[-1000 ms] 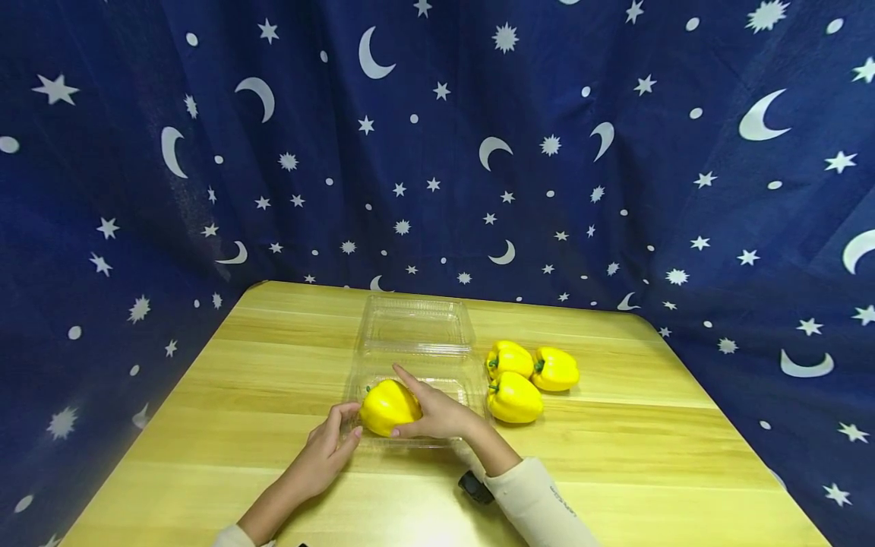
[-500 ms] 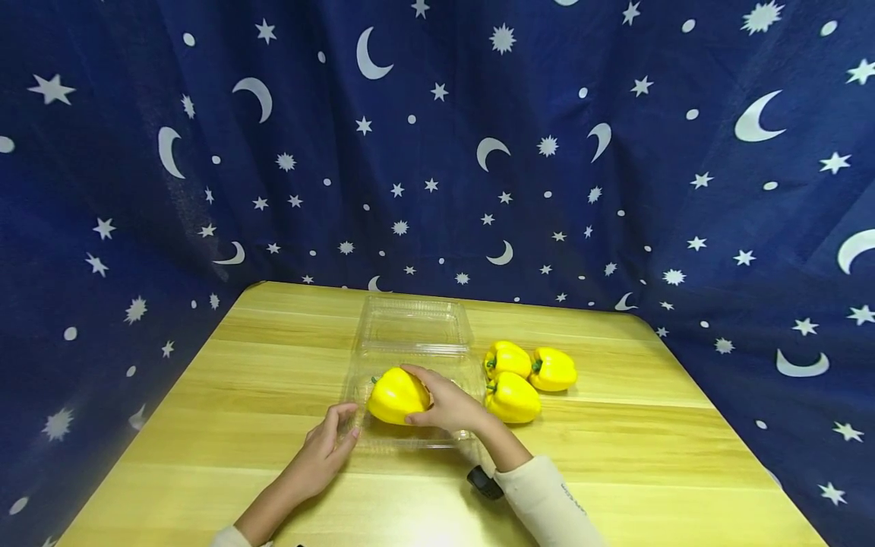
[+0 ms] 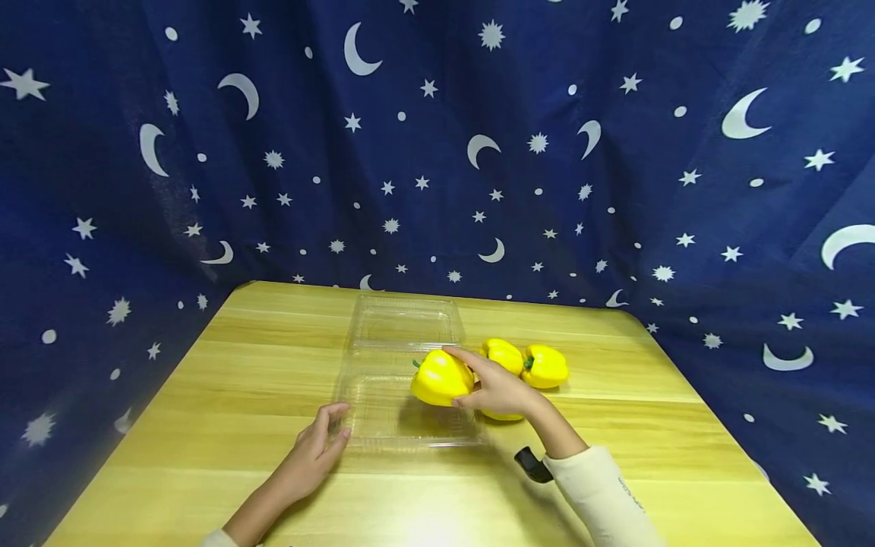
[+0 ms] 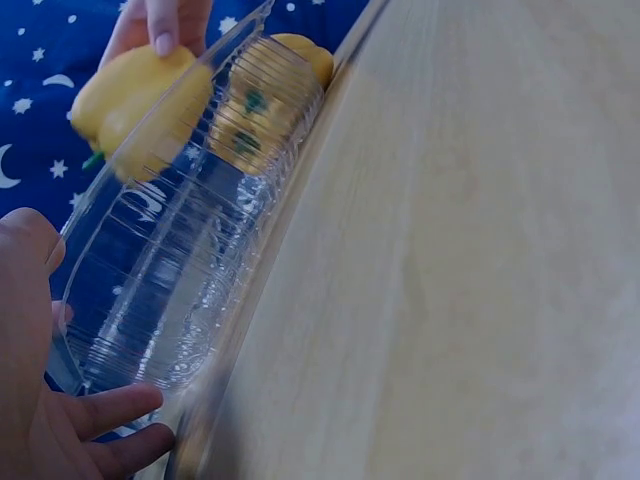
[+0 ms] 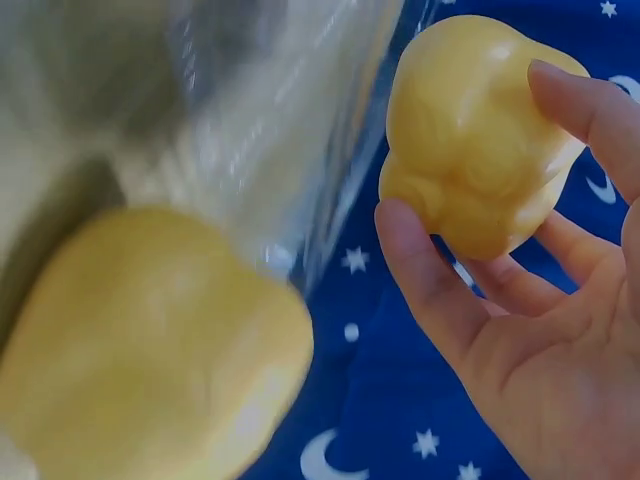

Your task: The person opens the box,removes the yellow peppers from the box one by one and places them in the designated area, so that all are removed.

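Observation:
My right hand grips a yellow bell pepper, its green stem toward the left, raised above the right side of a clear plastic clamshell container. In the right wrist view the thumb and fingers spread round the pepper. The container lies with its lid folded back away from me. At its left front corner my left hand holds the rim; in the left wrist view, fingers bend about the container's end.
To the right of the container, several yellow peppers sit close together, one partly hidden behind my right hand. Everything stands on a light wooden table. A dark blue curtain with moons and stars hangs behind it.
My right hand has lifted the bell pepper from the container's left front and carried it up and to the right. The left hand has stayed at the container's corner.

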Demonstrator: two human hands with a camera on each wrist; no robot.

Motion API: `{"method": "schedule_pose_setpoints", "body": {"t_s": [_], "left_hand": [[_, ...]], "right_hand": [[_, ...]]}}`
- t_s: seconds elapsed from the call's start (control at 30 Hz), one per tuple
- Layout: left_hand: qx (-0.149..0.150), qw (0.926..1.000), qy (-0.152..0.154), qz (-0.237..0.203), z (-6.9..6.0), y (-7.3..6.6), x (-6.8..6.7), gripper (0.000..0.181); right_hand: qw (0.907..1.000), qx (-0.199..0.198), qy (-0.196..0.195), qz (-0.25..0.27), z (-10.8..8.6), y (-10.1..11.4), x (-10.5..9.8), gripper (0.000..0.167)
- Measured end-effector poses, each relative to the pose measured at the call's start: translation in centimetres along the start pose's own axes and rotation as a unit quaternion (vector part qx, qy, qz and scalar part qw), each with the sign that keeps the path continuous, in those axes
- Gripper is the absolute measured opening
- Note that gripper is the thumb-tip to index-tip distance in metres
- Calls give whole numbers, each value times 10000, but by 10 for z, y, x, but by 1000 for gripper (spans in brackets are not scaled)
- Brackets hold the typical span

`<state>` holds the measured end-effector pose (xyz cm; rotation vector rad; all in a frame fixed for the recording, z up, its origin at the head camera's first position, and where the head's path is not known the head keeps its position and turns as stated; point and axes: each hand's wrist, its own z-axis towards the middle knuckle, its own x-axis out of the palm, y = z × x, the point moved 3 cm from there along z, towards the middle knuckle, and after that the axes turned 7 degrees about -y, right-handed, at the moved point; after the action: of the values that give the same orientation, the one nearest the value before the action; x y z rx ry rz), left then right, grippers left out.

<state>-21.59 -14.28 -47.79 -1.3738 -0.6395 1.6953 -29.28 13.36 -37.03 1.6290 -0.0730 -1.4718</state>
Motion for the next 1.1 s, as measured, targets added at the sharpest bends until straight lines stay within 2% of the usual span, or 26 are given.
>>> {"method": "schedule_pose_setpoints", "body": {"t_s": [0.13, 0.47, 0.83, 1.1], "left_hand": [[7, 10000, -15, 3, -1, 1, 0, 41], [-44, 10000, -3, -52, -1, 2, -1, 41], [-69, 9999, 68, -117, -1, 2, 2, 39], [20, 9999, 67, -113, 0, 0, 0, 38]], "right_hand": [[9997, -66, -125, -194, -9, -7, -19, 77], [9997, 195, -134, 50, -29, -28, -52, 76], [9982, 485, -241, 246, -71, -74, -88, 77], [9968, 573, -368, 422, -88, -102, -100, 77]]}}
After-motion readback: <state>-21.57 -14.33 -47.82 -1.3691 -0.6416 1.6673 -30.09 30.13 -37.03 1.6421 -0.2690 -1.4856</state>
